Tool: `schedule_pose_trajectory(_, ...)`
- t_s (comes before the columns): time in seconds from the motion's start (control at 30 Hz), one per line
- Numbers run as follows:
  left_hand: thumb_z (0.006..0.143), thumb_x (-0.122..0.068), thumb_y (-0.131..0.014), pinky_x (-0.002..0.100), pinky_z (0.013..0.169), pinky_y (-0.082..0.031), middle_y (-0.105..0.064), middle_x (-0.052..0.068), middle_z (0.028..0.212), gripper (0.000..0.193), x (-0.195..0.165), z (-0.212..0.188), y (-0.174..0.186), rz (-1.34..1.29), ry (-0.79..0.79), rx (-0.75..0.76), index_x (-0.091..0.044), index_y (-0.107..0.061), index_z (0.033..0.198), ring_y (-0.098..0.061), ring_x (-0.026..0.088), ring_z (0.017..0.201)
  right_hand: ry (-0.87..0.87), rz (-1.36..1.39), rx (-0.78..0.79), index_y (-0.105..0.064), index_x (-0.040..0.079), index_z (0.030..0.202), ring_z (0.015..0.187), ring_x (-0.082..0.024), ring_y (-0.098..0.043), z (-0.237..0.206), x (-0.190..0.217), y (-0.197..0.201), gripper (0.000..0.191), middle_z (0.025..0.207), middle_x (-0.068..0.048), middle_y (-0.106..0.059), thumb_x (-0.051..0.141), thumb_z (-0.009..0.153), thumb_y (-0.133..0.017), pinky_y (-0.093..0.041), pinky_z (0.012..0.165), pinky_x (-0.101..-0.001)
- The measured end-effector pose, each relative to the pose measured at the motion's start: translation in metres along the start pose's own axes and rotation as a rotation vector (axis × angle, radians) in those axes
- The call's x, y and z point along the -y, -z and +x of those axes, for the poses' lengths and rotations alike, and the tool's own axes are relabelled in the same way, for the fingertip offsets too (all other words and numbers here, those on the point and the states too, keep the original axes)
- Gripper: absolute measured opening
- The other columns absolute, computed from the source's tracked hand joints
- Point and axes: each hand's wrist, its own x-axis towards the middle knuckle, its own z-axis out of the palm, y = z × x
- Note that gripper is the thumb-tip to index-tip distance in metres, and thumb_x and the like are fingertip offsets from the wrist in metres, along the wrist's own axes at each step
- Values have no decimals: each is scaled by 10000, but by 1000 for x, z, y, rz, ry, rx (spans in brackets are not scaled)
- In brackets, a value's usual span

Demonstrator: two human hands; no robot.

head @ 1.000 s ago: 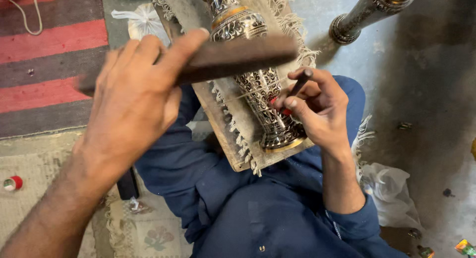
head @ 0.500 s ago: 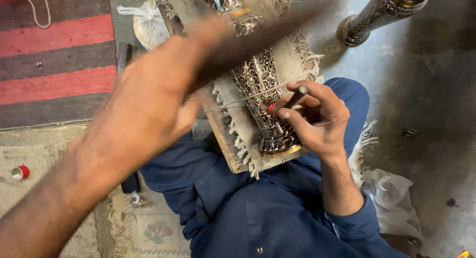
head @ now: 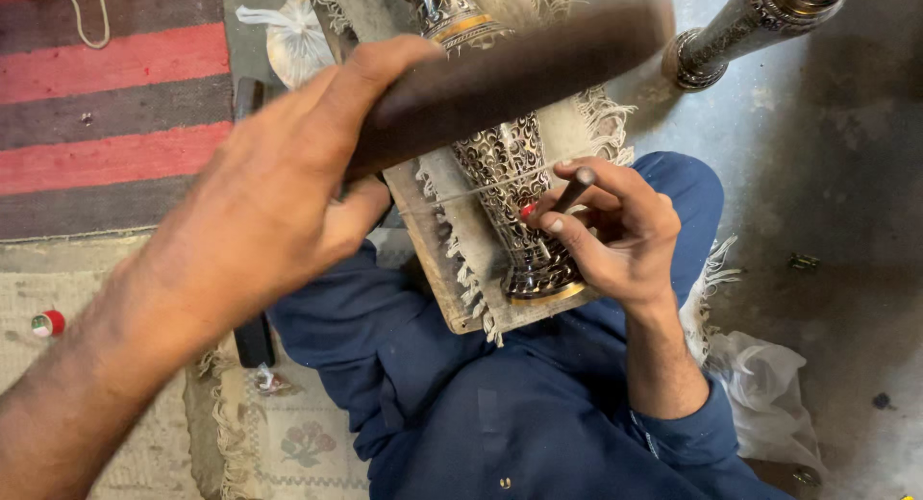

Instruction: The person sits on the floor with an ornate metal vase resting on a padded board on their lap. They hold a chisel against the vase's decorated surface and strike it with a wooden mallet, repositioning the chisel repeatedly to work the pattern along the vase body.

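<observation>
A striped rug (head: pixel 106 87) and a grey concrete floor (head: pixel 827 173) are seen around the lap, on which a wooden board (head: pixel 437 260) padded with a fringed cloth (head: pixel 586 135) is rested. On the cloth an engraved metal vase (head: pixel 505 173) is laid lengthwise. A dark wooden mallet (head: pixel 510 77) is gripped in the closed left hand (head: pixel 279 202) and raised above the vase. A thin chisel (head: pixel 567 192) is pinched by the fingers of the right hand (head: pixel 615 236), its tip set against the vase. Engraving is judged to be under way; a straight blow onto the chisel head is called for next.
</observation>
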Motion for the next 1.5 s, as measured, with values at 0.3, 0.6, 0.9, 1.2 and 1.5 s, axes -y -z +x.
schedule_pose_trajectory(0.3, 799, 25, -682, 509, 890, -469, -587, 146, 945, 701, 1, 5, -3, 101, 2, -23, -162, -530, 1457, -603, 390, 926, -20, -27, 40, -596, -41, 1282, 878, -174, -748, -1, -2, 3, 303, 964, -139, -745, -123, 1002, -675, -629, 816, -290)
schedule_pose_trajectory(0.6, 803, 24, -670, 539, 871, -448, -603, 161, 1017, 704, 1, 13, -1, 141, -9, -5, -177, -536, 1464, -602, 380, 974, -138, 34, 30, -561, -57, 1342, 928, -185, -739, -1, 0, 4, 387, 1001, -135, -746, -113, 972, -658, -621, 850, -305)
schedule_pose_trajectory(0.9, 824, 24, -687, 551, 947, -469, -592, 160, 962, 672, 2, 24, 1, 235, -60, -34, -171, -545, 1451, -598, 378, 964, -99, 223, -19, -503, -13, 1420, 1006, -192, -727, -3, -4, 0, 436, 1092, -121, -721, -115, 1013, -619, -617, 905, -314)
schedule_pose_trajectory(1.2, 790, 10, -706, 492, 758, -482, -582, 150, 929, 724, 2, 36, 8, 183, -69, 59, -176, -534, 1469, -615, 362, 912, -213, 193, -77, -567, -44, 1347, 1016, -220, -749, -6, 0, -1, 368, 1062, -140, -735, -115, 996, -653, -620, 886, -320)
schedule_pose_trajectory(1.5, 834, 6, -694, 519, 827, -490, -599, 161, 984, 672, 1, 22, 6, 168, 56, 84, -144, -514, 1464, -619, 386, 955, -225, 341, -67, -513, 7, 1450, 973, -198, -727, 1, -10, 9, 441, 1026, -138, -726, -3, 1037, -665, -586, 850, -288)
